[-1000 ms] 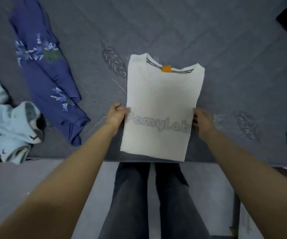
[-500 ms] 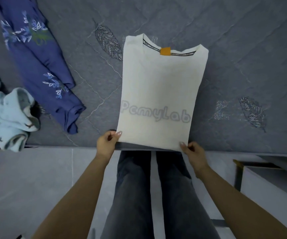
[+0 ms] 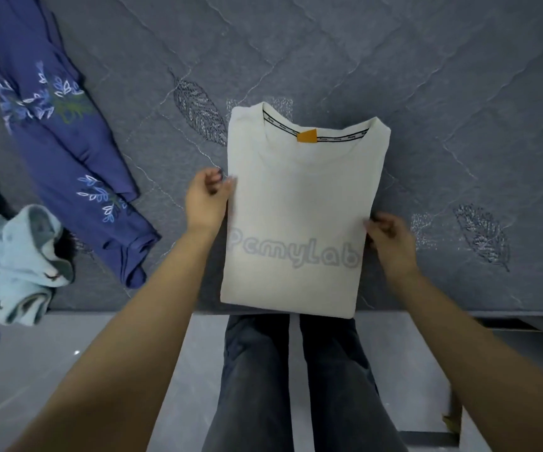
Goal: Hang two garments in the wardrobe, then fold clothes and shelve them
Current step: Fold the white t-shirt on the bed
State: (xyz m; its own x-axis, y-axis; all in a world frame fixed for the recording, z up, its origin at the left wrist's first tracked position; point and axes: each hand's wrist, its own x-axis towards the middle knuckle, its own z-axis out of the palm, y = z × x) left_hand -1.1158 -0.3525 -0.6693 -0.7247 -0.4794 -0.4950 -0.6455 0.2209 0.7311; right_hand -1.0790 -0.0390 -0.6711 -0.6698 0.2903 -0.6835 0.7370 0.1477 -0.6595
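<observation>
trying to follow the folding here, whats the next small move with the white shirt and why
Probably fold the bottom half up toward the collar. The white shirt already lies as a narrow rectangle on the bed, sleeves tucked away, hem at the bed's edge. The left hand and right hand sit at its side edges around mid-length, where a crosswise fold would start.

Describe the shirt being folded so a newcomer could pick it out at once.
Start at the grey quilted bed that fills the upper view. At its near edge, between the left hand and right hand, lies the white T-shirt. Unlike the blue floral garment and pale blue garment farther left, it has an orange neck tag and grey lettering.
</observation>
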